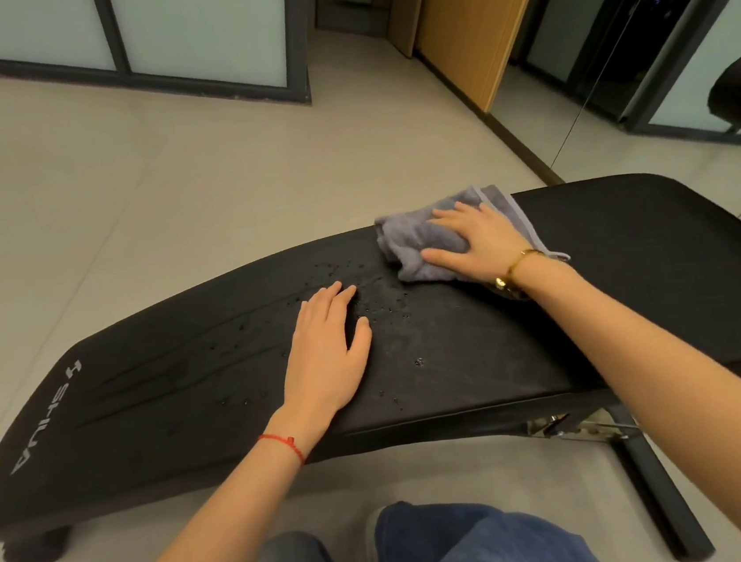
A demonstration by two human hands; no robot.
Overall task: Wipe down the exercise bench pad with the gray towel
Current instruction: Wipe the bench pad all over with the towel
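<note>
Right hand [470, 241] lies flat, fingers spread, pressing the bunched gray towel [424, 242] onto the bench pad [633, 251], toward the pad's far edge at abt 1 o'clock from frame centre. It presses down on the cloth w/ the palm, not a closed grip. Left hand [326, 355] is open, palm down and empty, bracing on the pad near its middle. Water droplets [380, 298] sit between the two hands, at abt 8 o'clock from the towel, w/ more scattered toward the logo [47, 414] end at 9 o'clock, plus wet streaks there. Step in hand looks like a wiping pass. To do it well: keep the palm flat & pressure even, drag the towel toward 8 o'clock through the drops in overlapping strokes running far edge to near edge. Lift the left hand before the towel reaches it, since drops prob. sit under it. The towel's loose edge trails by the right wrist, so tuck it in, else it may smear. Refold to a dry face once soaked.
</note>
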